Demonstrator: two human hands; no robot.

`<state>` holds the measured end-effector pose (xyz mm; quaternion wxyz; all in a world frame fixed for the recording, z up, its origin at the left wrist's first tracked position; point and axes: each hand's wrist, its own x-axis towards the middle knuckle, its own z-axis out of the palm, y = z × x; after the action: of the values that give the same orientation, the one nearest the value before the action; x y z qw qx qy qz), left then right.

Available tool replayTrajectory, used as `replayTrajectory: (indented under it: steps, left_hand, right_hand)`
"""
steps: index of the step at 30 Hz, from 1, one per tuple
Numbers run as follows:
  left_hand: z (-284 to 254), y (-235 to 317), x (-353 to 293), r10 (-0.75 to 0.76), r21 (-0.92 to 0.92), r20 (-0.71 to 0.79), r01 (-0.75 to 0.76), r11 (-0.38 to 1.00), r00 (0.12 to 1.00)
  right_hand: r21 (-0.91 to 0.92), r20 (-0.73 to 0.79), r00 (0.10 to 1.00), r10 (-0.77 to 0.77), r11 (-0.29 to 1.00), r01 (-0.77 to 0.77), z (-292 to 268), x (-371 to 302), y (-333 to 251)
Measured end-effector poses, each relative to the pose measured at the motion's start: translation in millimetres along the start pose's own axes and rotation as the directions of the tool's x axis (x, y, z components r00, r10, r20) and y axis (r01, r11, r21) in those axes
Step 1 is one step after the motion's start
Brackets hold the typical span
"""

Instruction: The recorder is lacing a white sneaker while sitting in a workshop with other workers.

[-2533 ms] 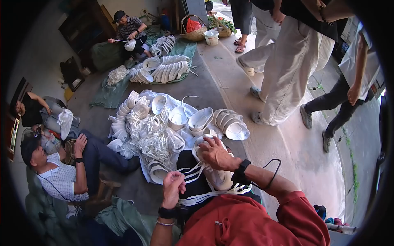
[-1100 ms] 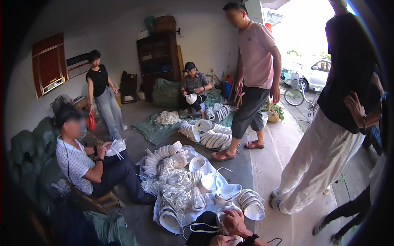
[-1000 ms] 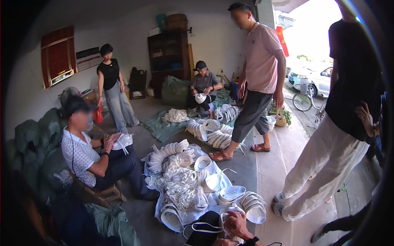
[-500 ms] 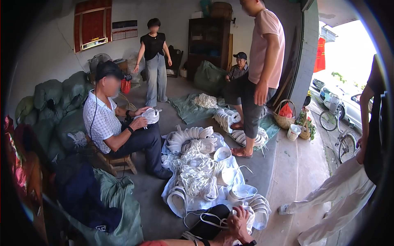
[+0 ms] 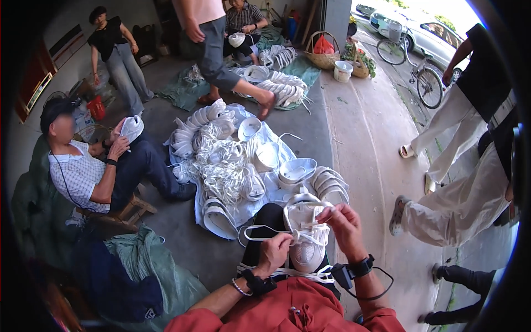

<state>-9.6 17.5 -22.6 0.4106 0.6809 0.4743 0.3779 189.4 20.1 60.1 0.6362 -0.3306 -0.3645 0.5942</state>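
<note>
A white shoe upper with white laces rests on my lap. My left hand pinches a lace at its lower left side. My right hand grips the lace end at the upper's top right edge. Both wrists wear black bands, and my sleeves are red. Just beyond my knees, a heap of white shoe uppers and laces lies on a pale sheet on the floor.
A seated person at left holds a white upper. Someone in a pink shirt steps by the pile; another sits behind with more uppers. People in pale trousers stand at right. A green sack lies lower left, baskets and a bicycle beyond.
The view has swung down from the room to my lap. Both hands have come together on a white upper and its lace. The person in pink has stepped closer to the pile.
</note>
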Motion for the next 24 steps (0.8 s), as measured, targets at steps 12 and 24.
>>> replayTrajectory:
  steps: [12, 24]
  left_hand:
    - [6, 11, 44, 0.304, 0.479, -0.002, -0.266, 0.837, 0.953]
    - [6, 5, 51, 0.218, 0.533, 0.196, -0.29, 0.794, 0.956]
  right_hand:
    - [0.027, 0.049, 0.991, 0.123, 0.992, -0.125, -27, -62, -10]
    - [-0.198, 0.161, 0.968, 0.191, 0.967, -0.158, -26, -67, -23]
